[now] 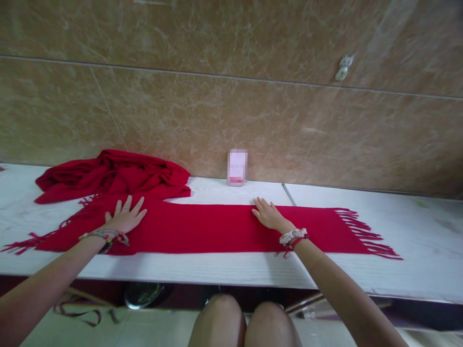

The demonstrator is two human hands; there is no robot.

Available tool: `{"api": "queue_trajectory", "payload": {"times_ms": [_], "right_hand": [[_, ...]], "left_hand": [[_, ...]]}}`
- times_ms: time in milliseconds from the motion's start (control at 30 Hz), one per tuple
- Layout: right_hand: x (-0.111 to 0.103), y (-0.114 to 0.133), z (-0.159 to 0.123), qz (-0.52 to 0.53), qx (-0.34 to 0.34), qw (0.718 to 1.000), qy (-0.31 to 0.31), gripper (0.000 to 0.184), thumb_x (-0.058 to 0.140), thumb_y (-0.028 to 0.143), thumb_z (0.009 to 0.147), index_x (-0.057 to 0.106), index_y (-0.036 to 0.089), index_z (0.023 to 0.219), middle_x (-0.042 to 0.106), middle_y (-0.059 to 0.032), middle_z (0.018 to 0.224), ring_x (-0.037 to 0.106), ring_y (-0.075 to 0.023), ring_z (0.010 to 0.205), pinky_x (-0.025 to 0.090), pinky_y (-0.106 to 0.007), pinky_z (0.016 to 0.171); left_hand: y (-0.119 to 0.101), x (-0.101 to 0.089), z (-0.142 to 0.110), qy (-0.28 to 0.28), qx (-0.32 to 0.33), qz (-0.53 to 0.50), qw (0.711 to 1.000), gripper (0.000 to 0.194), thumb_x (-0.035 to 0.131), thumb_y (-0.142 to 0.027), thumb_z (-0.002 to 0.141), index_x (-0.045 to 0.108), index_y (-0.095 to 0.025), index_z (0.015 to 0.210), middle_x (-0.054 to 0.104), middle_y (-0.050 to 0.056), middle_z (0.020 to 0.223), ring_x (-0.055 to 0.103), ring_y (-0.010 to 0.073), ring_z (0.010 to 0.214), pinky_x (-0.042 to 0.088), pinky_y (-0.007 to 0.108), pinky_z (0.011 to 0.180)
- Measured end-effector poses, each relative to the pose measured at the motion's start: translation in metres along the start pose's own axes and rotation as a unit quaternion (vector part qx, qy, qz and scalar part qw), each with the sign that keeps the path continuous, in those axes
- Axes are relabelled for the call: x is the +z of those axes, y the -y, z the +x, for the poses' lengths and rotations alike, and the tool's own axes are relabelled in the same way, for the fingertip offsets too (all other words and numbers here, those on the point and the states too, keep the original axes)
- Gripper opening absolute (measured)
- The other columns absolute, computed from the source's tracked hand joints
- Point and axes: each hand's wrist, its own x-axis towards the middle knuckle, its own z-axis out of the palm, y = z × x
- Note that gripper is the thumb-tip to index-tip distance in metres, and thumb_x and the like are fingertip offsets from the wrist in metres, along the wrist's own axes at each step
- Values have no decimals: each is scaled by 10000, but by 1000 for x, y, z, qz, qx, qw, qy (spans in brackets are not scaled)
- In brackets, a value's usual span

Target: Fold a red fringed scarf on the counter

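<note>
A long red scarf (206,229) lies stretched flat across the white bench top, with fringe at both ends. My left hand (126,215) presses on its left part, fingers spread. Toward the right part, my right hand (268,214) rests flat on the upper edge, fingers extended. Behind my left hand a bunched red cloth (115,176) sits in a heap against the wall, close to the scarf's upper left edge. Bracelets circle both wrists.
The white bench top (231,267) runs along a brown marbled tile wall (202,115). A phone-like pink object (237,167), blurred, leans on the wall. A small white cat-shaped hook (344,67) is on the wall. Below the front edge are a round metal bowl (142,295) and my knees (220,320).
</note>
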Motion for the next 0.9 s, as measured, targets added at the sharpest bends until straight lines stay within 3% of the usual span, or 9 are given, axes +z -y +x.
{"api": "queue_trajectory", "payload": {"times_ms": [100, 267, 367, 500, 767, 833, 900], "right_hand": [[-6, 18, 4, 25, -22, 999, -35, 485, 305, 313, 918, 347, 68, 1335, 330, -217, 1384, 296, -302, 1287, 310, -540, 987], [-9, 65, 7, 61, -86, 993, -47, 518, 325, 356, 916, 337, 50, 1333, 311, -189, 1404, 278, -280, 1299, 272, -495, 1026], [-6, 62, 0, 63, -90, 994, -21, 519, 320, 369, 919, 336, 63, 1338, 323, -161, 1407, 285, -268, 1296, 272, -467, 1034], [-4, 11, -20, 30, -46, 998, 2, 499, 321, 337, 924, 343, 49, 1331, 316, -180, 1406, 257, -271, 1308, 277, -478, 1028], [-4, -139, -80, -76, 80, 993, 48, 361, 334, 214, 915, 497, 142, 1229, 369, -188, 1373, 305, -312, 1281, 344, -554, 956], [-4, -162, -90, -81, 97, 991, 43, 369, 323, 214, 916, 486, 153, 1241, 376, -195, 1366, 318, -315, 1275, 358, -565, 939], [-4, -169, -94, -63, 116, 991, 25, 392, 304, 249, 923, 450, 150, 1273, 370, -198, 1369, 306, -311, 1281, 352, -561, 947]], "left_hand": [[-40, -1, -1, 29, -9, -33, 999, 606, 197, -501, 867, 184, -223, 1406, 81, 115, 1489, 96, 350, 1338, 235, 566, 992], [-131, 19, -13, 45, 134, -56, 988, 589, 228, -494, 858, 219, -252, 1396, 103, 107, 1485, 112, 342, 1338, 249, 574, 977], [-165, 30, -22, 66, 195, -41, 978, 574, 241, -475, 866, 223, -250, 1394, 112, 93, 1486, 101, 322, 1345, 199, 582, 998], [-176, 31, -28, 72, 212, -4, 975, 543, 234, -424, 879, 236, -244, 1391, 146, 62, 1484, 106, 292, 1350, 150, 566, 1027], [-171, 34, -21, 70, 205, -1, 976, 554, 248, -416, 857, 257, -251, 1386, 171, 62, 1478, 147, 320, 1338, 192, 574, 1013], [-174, 36, -17, 82, 186, -9, 979, 564, 243, -439, 853, 251, -257, 1386, 158, 63, 1482, 133, 333, 1338, 192, 584, 1006], [-183, 37, -15, 86, 180, -16, 980, 572, 238, -464, 850, 256, -259, 1384, 146, 70, 1484, 117, 343, 1339, 194, 593, 998]]}}
